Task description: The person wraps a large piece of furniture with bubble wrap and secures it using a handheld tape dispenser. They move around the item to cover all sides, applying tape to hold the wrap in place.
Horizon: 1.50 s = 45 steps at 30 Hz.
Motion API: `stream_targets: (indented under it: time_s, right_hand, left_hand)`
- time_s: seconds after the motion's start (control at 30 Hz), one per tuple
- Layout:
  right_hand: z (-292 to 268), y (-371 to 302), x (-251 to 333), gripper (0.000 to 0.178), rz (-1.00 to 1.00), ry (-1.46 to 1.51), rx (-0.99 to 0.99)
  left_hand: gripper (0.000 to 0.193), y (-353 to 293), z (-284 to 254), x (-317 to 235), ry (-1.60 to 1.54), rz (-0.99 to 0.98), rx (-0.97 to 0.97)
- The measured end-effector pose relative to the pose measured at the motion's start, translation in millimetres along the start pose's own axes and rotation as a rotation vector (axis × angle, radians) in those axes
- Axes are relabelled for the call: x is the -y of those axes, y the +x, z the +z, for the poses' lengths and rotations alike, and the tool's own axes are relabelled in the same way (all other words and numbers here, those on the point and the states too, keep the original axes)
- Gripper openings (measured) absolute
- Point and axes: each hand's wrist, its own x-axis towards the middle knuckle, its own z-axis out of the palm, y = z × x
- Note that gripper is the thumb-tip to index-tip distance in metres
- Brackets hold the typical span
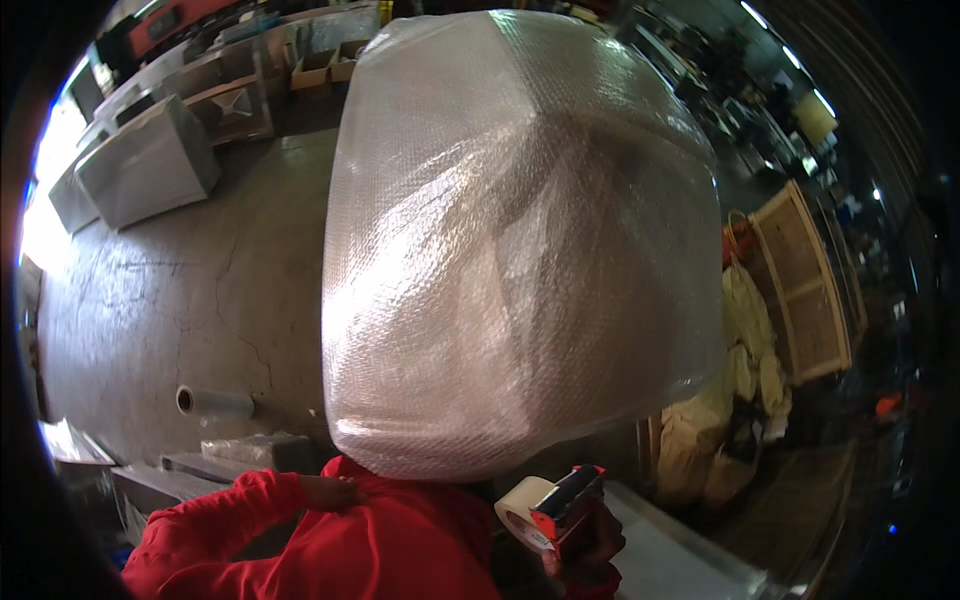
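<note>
A large block-shaped bundle wrapped in clear bubble wrap (440, 270) fills the middle of the view, its near edge close to my body. My right hand (600, 540) is closed around a tape dispenser (570, 500), held below the bundle's near right side. A roll of pale tape (520, 500) is mounted on it; no strip of tape can be seen reaching the wrap. At the front of my red sweatshirt (390, 530), my left hand (330, 492) has its fingers drawn together on the fabric, which bunches there. What lies inside the bubble wrap is blurred by the layers.
A roll of clear film (215, 403) lies on the concrete floor at left, by wrapped grey pieces (250, 450). Grey wrapped boxes (150, 165) stand at far left. At right are a wooden crate frame (800, 285), yellowish sacks (745, 340) and a pale flat panel (660, 550).
</note>
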Motion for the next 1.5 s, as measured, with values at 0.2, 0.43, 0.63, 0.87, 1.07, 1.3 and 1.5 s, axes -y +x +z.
stream_targets:
  time_s: [0.2, 0.43, 0.63, 0.87, 1.07, 1.3, 1.5]
  right_hand:
    - [57, -46, 58, 0.085, 0.024, -0.205, 0.188]
    - [105, -142, 31, 0.058, 0.318, 0.19, 0.235]
    - [127, -137, 48, 0.064, 0.07, -0.143, 0.227]
    - [114, -163, -21, 0.082, 0.297, -0.387, 0.468]
    - [161, -172, -131, 0.094, 0.041, -0.384, 0.044]
    - [197, -143, -175, 0.089, 0.085, -0.433, -0.032]
    - [192, -137, -190, 0.088, 0.072, -0.444, 0.021]
  left_hand:
    - [0.06, -66, -67, -117, -0.585, 0.42, -0.332]
    - [0.048, -44, -61, -132, -0.609, 0.384, -0.085]
    - [0.018, -17, -20, -103, -0.304, 0.465, -0.538]
    - [0.01, 33, -47, -91, 0.309, 0.616, -1.059]
    - [0.018, 101, -55, -71, 0.703, 0.691, -1.379]
    - [0.032, 115, -57, -73, 0.528, 0.693, -1.462]
    - [0.038, 113, -53, -78, 0.697, 0.783, -1.422]
